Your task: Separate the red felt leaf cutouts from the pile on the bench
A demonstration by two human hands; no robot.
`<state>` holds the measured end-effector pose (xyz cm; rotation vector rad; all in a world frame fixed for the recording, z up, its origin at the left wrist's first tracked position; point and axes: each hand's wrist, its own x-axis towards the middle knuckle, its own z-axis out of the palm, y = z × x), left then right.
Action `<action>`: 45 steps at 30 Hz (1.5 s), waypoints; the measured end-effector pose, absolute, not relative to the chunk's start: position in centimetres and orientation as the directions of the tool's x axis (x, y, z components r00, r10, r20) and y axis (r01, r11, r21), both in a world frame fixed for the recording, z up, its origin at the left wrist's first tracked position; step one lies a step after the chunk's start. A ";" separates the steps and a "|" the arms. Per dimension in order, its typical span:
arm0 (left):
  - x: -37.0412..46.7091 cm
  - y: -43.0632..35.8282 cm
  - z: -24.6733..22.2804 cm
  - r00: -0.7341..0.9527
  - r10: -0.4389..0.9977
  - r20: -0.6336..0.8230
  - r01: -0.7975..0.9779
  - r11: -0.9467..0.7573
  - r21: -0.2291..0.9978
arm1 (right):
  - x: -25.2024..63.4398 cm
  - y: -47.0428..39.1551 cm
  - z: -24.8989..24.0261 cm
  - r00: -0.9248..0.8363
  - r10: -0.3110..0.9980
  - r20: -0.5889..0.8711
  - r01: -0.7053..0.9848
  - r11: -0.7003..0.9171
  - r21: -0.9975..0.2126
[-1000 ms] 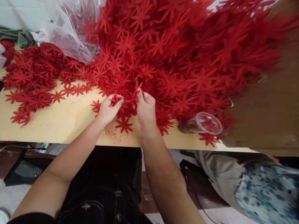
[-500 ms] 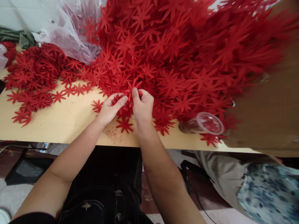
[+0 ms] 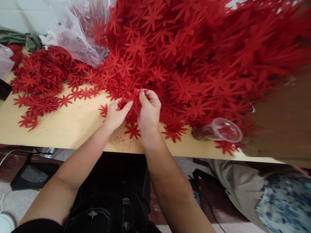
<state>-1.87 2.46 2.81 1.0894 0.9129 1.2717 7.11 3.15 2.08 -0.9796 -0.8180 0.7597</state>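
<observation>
Head view: left hand and right hand both pinch red flower-shaped cutouts over the tabletop. A clear plastic cup sits beside the large heap.

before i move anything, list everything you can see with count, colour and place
star-shaped pieces: too many to count, red, heaped across the table's back and left
held pieces: count unclear, red, in both hands
plastic bags: 2, translucent whitish, back left and left edge
cloth: 1, dark green, back left
cup: 1, transparent, on its side, front right
crumbs: many, reddish, front edge
panel: 1, brown, right
table: 1, pale yellow, centre
flat object: 1, black, below left
other person: 1, beige and blue-white clothes, lower right
own clothing: black, bottom centre
left hand: 1, bare, centre
right hand: 1, bare, centre
</observation>
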 end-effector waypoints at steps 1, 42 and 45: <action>-1.8 2.4 2.9 0.111 0.993 0.048 -0.265 -0.017 0.964 | 7.2 3.2 2.0 0.495 0.836 0.236 -0.172 0.361 -0.917; -2.6 2.8 2.6 0.115 0.989 0.091 -0.114 -0.078 0.990 | 9.6 2.1 3.2 0.389 0.892 0.232 -0.047 0.271 -0.961; -2.7 3.0 2.5 0.075 0.995 0.070 -0.117 -0.061 0.991 | 9.5 2.0 3.4 0.379 0.903 0.201 -0.052 0.238 -0.970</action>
